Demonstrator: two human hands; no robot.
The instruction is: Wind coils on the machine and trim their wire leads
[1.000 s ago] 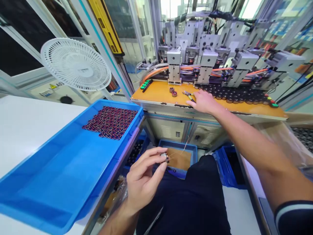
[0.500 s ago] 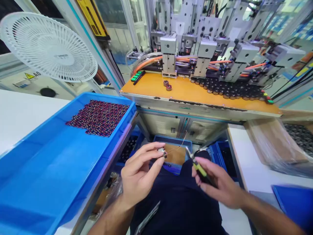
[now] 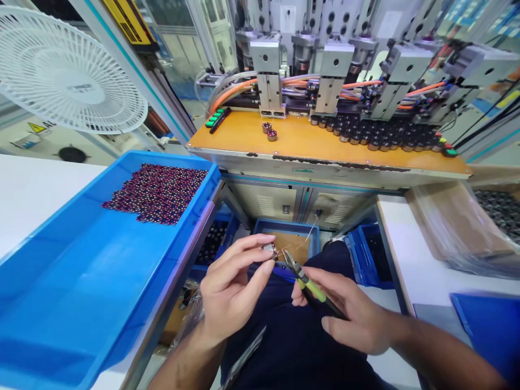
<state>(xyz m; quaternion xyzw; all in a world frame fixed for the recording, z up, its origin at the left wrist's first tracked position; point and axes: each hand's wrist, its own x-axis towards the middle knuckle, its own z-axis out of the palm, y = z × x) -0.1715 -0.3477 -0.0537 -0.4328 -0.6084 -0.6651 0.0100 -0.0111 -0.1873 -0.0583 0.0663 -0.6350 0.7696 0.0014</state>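
Between the thumb and fingers of my left hand is a small round motor stator, silvery on its side. Thin copper wires trail from it to the right and upward. My right hand is wrapped around a pair of cutting pliers with green and black handles. The plier jaws are parted and point at the wires, just right of the stator. Whether the jaws touch a wire I cannot tell. Both hands are above my lap.
A blue tray at left holds many small dark red-and-black parts. Ahead, an orange bench top bears two loose stators and rows of dark ones beneath a winding machine. Below stands a blue bin; a white fan is upper left.
My right hand has picked up the pliers from the orange bench and brought them down to the wires beside the stator. My left hand still holds the stator. The view has shifted slightly.
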